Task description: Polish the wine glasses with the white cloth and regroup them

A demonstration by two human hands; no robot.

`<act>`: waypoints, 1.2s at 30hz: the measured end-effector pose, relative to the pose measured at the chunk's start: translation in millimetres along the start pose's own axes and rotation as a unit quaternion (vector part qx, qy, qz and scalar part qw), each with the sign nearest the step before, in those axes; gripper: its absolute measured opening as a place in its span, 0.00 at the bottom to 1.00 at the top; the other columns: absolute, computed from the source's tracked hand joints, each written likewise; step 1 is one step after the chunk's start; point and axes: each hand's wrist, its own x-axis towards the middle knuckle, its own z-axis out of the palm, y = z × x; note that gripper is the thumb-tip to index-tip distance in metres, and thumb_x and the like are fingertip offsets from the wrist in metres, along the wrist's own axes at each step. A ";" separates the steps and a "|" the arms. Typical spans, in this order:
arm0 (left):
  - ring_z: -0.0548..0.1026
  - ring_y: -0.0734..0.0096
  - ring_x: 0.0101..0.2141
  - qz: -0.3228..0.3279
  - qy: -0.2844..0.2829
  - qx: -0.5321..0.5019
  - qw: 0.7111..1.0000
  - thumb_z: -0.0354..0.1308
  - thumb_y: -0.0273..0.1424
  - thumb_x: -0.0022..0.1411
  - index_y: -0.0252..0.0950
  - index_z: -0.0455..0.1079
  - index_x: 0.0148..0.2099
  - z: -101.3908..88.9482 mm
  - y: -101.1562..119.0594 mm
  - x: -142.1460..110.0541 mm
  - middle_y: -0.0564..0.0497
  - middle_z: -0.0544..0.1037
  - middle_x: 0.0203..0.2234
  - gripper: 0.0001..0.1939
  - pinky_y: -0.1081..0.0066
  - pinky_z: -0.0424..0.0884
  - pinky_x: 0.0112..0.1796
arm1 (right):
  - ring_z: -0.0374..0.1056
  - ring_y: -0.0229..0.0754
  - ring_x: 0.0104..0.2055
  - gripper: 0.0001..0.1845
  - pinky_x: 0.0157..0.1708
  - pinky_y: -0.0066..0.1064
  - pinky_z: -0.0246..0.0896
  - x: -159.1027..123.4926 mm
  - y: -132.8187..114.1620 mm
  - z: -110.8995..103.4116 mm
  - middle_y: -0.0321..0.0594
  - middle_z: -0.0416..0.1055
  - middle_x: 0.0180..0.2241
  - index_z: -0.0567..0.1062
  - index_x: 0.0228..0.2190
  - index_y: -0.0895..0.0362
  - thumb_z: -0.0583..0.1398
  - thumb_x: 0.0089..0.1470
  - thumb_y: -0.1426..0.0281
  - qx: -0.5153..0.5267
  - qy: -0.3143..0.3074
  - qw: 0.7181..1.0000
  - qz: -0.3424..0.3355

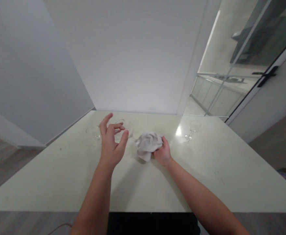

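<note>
My left hand (111, 141) is raised above the pale table (59, 176), fingers apart and curved, holding nothing. Just beyond its fingertips stands a clear wine glass (124, 128), partly hidden by the hand. My right hand (162, 152) rests on the tabletop with its fingers closed round a crumpled white cloth (148, 144). A second clear glass (93, 132) stands to the left of my left hand. A third wine glass (193, 129) stands apart at the right, beyond my right hand.
The table runs up to a white wall at the back. A glass partition and a door with a black handle (266, 75) stand at the right. Grey wood floor shows on both sides and below the near edge.
</note>
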 end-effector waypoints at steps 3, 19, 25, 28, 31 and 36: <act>0.76 0.63 0.42 -0.055 -0.046 -0.188 0.979 0.54 0.40 0.59 0.38 0.64 0.38 27.9 -9.5 -1.5 0.44 0.69 0.51 0.11 0.62 0.74 0.41 | 0.70 0.49 0.53 0.31 0.53 0.43 0.63 -4.1 -11.3 -0.1 0.38 0.77 0.45 0.74 0.45 0.52 0.48 0.53 0.46 0.003 -0.014 0.999 0.042; 0.76 0.66 0.41 -0.204 -0.219 -0.326 0.897 0.63 0.40 0.57 0.38 0.65 0.49 69.2 -28.6 -36.0 0.45 0.75 0.43 0.21 0.65 0.74 0.40 | 0.64 0.51 0.59 0.43 0.55 0.43 0.60 -21.3 -21.9 12.6 0.46 0.71 0.54 0.68 0.56 0.52 0.45 0.51 0.36 -0.094 -0.131 0.987 -0.023; 0.72 0.65 0.45 -0.119 -0.181 -0.149 0.965 0.48 0.44 0.67 0.37 0.65 0.60 77.7 -38.4 -41.8 0.42 0.72 0.45 0.25 0.64 0.71 0.45 | 0.63 0.48 0.60 0.38 0.56 0.45 0.60 -18.0 -31.4 13.3 0.41 0.67 0.58 0.70 0.54 0.50 0.41 0.57 0.40 0.014 -0.125 0.992 -0.020; 0.72 0.66 0.42 -0.108 -0.179 -0.124 0.970 0.47 0.44 0.69 0.37 0.63 0.62 83.9 -39.6 -45.9 0.44 0.72 0.43 0.26 0.63 0.69 0.47 | 0.66 0.46 0.58 0.27 0.57 0.44 0.60 -11.3 -32.3 9.7 0.40 0.70 0.56 0.72 0.51 0.52 0.48 0.61 0.50 0.063 -0.098 0.993 0.006; 0.71 0.65 0.44 -0.112 -0.160 -0.128 0.972 0.46 0.44 0.69 0.37 0.64 0.61 87.9 -38.0 -49.4 0.43 0.72 0.46 0.25 0.64 0.69 0.47 | 0.67 0.45 0.56 0.21 0.58 0.40 0.59 -7.7 -32.1 8.2 0.40 0.73 0.53 0.74 0.48 0.54 0.52 0.61 0.56 0.100 -0.073 0.992 0.012; 0.73 0.68 0.39 -0.178 -0.151 -0.180 0.956 0.46 0.46 0.68 0.37 0.65 0.60 89.3 -34.4 -50.7 0.43 0.73 0.47 0.26 0.73 0.70 0.33 | 0.70 0.44 0.52 0.19 0.56 0.37 0.62 -4.0 -28.2 6.5 0.41 0.75 0.49 0.76 0.44 0.56 0.55 0.59 0.59 0.122 -0.053 0.991 0.010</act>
